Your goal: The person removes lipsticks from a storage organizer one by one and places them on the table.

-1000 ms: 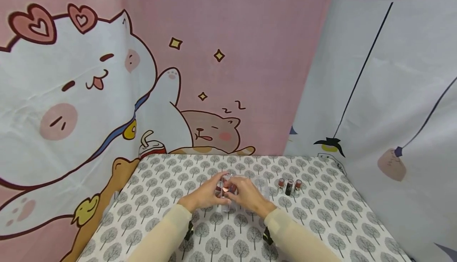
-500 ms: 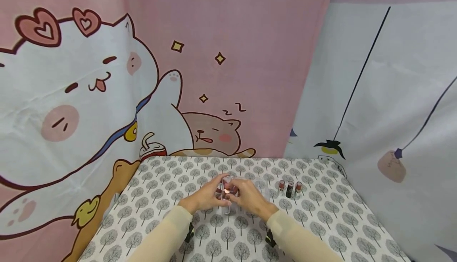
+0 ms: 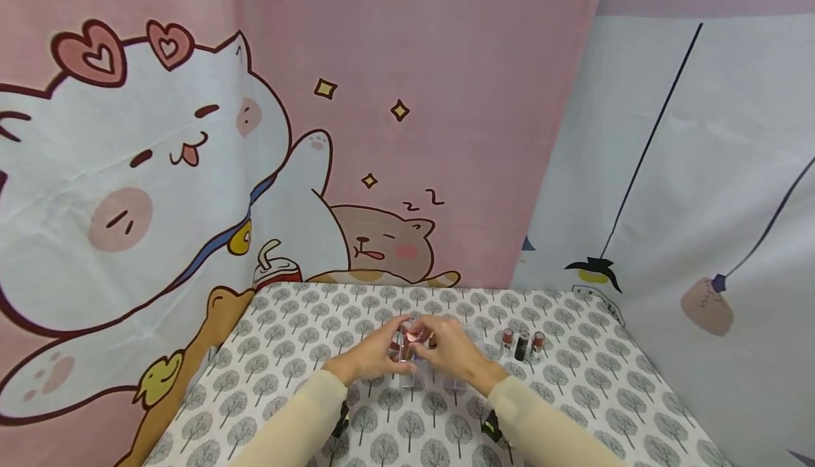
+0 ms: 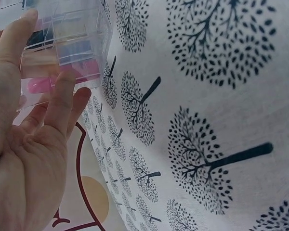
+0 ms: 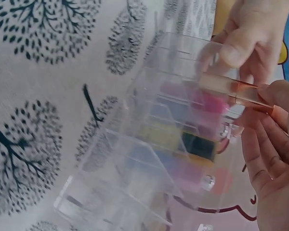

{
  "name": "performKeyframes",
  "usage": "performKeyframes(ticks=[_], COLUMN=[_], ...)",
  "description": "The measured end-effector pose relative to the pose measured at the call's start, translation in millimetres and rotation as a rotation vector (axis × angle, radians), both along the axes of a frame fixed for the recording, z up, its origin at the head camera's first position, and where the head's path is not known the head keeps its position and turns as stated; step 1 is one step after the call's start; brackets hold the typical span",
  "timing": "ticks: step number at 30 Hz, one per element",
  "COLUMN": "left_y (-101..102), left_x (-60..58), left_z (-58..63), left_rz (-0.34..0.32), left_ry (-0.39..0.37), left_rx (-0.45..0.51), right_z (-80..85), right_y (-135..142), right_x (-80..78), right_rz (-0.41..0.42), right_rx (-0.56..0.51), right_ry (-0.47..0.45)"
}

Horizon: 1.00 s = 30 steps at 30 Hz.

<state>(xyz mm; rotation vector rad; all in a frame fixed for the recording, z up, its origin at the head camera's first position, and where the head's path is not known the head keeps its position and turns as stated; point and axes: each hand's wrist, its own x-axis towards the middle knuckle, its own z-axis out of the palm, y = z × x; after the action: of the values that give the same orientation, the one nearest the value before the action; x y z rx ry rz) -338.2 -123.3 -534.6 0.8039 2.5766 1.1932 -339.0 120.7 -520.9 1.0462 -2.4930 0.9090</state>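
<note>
A clear plastic organizer [image 5: 70,190] with several small compartments stands under both hands, with pink, yellow, blue and dark tubes showing through its walls. The left hand [image 3: 372,354] grips its left side, thumb on one side and fingers on the other, as the left wrist view shows. Between thumb and fingers, the right hand [image 3: 451,347] pinches the shiny copper-coloured end of a lipstick tube [image 5: 253,96]. The tube's pale other end lies in or against one of the compartments; the clear walls make it hard to tell which. In the head view the hands hide much of the organizer.
Right of the organizer stand two reddish-capped lipsticks [image 3: 507,339] with a black lipstick [image 3: 522,347] between them. A white cloth [image 3: 286,382] printed with grey trees covers the table. Cartoon-printed curtains [image 3: 484,134] hang behind it and along both sides.
The head view has tilted slightly, so everything sits lower and further right. Both hands stay at the organizer with nearly the same grips, and more of its lower right part shows below the right hand.
</note>
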Motion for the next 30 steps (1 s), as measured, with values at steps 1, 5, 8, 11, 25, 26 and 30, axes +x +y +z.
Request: performKeyframes(ticks=[1, 5, 8, 11, 25, 26, 30], left_y=[1, 2, 2, 1, 2, 2, 1], left_x=[0.4, 3.3, 3.8, 3.5, 0.0, -0.5, -0.6], left_z=[-0.2, -0.6, -1.7, -2.2, -4.9, -4.8, -4.7], left_rz=[0.001, 0.003, 0.003, 0.008, 0.012, 0.011, 0.004], left_ry=[-0.001, -0.018, -0.032, -0.025, -0.012, -0.009, -0.001], left_rx=[0.001, 0.005, 0.007, 0.007, 0.019, 0.019, 0.022], right_z=[1.8, 9.2, 13.8, 18.1, 25.9, 27.1, 32.1], right_y=[1, 6, 10, 14, 45, 47, 57], right_x=[1.0, 5.6, 7.3, 8.5, 11.4, 11.4, 12.0], right_rz=[-0.003, -0.015, -0.014, -0.011, -0.04, -0.042, -0.05], right_rx=[-0.003, -0.028, -0.053, -0.08, -0.129, -0.13, -0.134], right_ry=[0.005, 0.007, 0.016, 0.034, 0.182, 0.188, 0.211])
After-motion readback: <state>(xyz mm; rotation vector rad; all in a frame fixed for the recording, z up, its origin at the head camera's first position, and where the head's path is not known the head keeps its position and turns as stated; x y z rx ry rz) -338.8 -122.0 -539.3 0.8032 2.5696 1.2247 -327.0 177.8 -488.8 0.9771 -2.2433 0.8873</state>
